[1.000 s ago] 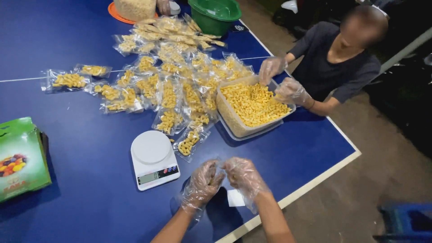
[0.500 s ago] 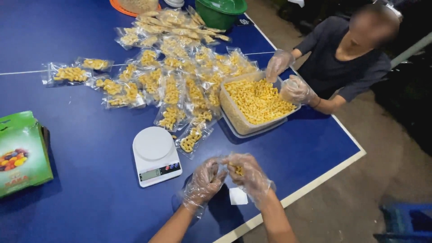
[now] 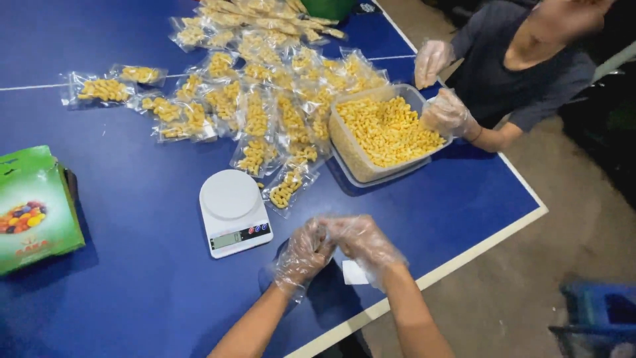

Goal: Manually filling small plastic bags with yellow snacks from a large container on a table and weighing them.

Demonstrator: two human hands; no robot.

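Where the blue table (image 3: 119,219) runs out at nine o'clock, a green carton (image 3: 36,209) with a picture of coloured sweets lies on its side, well apart from the work. At the centre sits a white digital scale (image 3: 233,211), its round platform bare, just beside the hands, probably kept there so each portion can be weighed within reach. At six o'clock the person's left hand (image 3: 303,254) and right hand (image 3: 361,242), both in loose clear plastic gloves, meet fingertip to fingertip above the table; the fingers are curled and pinched together on something thin and clear, perhaps a small bag, but glove and film blur together and I cannot tell for certain what is gripped. A small white slip (image 3: 352,273) lies flat under the right wrist. From eleven to one o'clock spread many sealed clear packets (image 3: 255,113) of yellow puffed snack, laid flat and overlapping, seemingly finished portions set aside. At two o'clock a clear rectangular tub (image 3: 348,156) holds loose yellow snack pieces (image 3: 387,129), nearly full; a co-worker's gloved hands (image 3: 447,113) rest at its far rim, one lifted above it.
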